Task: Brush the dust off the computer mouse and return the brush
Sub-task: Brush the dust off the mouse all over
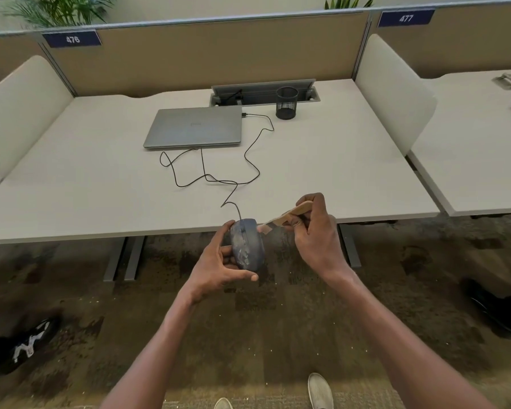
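A dark wired computer mouse [246, 245], streaked with pale dust, is held in the air just off the desk's front edge. My left hand [219, 262] grips it from the left and below, thumb at its near end. My right hand [314, 234] grips a small wooden-handled brush [286, 216], whose bristle end touches the mouse's upper right side. The mouse's black cable [250, 152] snakes back across the desk to the laptop.
On the white desk [337, 172] lie a closed grey laptop [194, 126] and a black mesh pen cup [286, 102] beside a cable hatch. Side dividers flank the desk. Below are carpet, desk legs, my shoes, and other people's dark shoes at left and right.
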The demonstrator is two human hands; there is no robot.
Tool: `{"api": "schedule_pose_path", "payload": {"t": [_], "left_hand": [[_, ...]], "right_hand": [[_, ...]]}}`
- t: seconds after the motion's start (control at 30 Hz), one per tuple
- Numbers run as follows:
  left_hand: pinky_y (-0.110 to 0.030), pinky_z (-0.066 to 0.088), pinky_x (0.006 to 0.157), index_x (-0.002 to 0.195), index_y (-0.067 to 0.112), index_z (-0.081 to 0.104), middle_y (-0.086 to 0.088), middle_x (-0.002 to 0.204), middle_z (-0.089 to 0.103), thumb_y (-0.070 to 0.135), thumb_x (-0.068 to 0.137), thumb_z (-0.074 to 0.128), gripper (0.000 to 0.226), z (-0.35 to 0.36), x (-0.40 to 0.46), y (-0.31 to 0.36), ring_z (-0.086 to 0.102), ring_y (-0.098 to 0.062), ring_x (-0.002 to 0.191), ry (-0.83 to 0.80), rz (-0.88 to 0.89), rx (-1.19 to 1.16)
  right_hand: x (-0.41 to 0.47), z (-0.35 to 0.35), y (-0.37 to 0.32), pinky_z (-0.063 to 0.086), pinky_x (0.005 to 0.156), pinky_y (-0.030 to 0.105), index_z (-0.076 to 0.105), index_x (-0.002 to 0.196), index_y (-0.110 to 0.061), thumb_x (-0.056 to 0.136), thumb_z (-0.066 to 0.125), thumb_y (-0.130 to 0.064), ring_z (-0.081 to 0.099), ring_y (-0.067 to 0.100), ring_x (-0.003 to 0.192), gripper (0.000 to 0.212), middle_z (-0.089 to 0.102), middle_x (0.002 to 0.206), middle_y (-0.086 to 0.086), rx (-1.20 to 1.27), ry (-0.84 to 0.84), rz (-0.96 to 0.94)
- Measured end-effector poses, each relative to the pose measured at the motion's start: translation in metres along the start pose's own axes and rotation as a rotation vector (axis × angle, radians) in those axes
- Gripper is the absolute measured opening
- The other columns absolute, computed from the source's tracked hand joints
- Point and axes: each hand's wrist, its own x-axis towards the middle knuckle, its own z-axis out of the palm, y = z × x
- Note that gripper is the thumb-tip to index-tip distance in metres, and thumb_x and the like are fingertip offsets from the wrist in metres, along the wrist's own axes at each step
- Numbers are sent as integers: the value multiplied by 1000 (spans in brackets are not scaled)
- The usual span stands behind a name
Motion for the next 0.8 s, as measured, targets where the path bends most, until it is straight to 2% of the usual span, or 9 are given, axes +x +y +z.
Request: {"api": "schedule_pose_path", "payload": {"t": [0.1,0.17,0.37,0.47,0.6,0.67,0.8], "left_hand": [[-44,59,95,156,39,19,-15,126,68,51,35,100,146,1,0,1,74,-22,104,11,-13,9],[-46,57,98,156,38,18,-16,128,67,50,36,100,146,0,0,2,73,-23,108,30,-17,20],[-50,54,102,158,33,17,-19,129,66,35,45,96,138,-2,2,8,70,-23,111,59,-10,39],[-45,56,101,158,33,17,-18,129,67,29,48,97,137,1,5,8,71,-20,110,55,-6,37],[-19,57,87,158,34,16,-12,128,68,24,52,99,135,1,9,4,72,-13,104,60,1,67],[-15,56,82,158,34,15,-11,125,69,23,52,99,135,0,10,2,73,-11,101,64,3,76],[-11,56,76,158,31,16,-10,122,70,35,44,97,140,-1,12,0,74,-2,93,74,15,67]], "right_hand": [[0,-4,-4,65,72,30,40,115,-18,96,64,0,72,16,88,35,62,91,-9,-25,33,-33],[-1,-8,-8,64,72,30,37,113,-25,96,64,-1,73,15,87,41,63,91,-10,-13,6,-43],[-2,-20,-16,66,74,36,37,110,-36,96,63,-3,75,13,87,44,68,94,-8,-58,-299,-30],[-2,-16,-20,66,71,38,38,110,-36,96,65,-7,75,16,88,42,69,95,-4,-82,-356,-45],[0,-8,-26,65,66,38,37,109,-34,97,65,-9,74,15,81,39,68,89,-9,-45,-246,-60],[1,-6,-28,64,63,36,37,109,-33,96,68,-11,74,13,77,41,66,87,-13,-27,-138,-73],[1,1,-28,64,62,28,36,111,-29,96,70,-14,75,13,78,41,68,90,-3,2,-6,-38]]}}
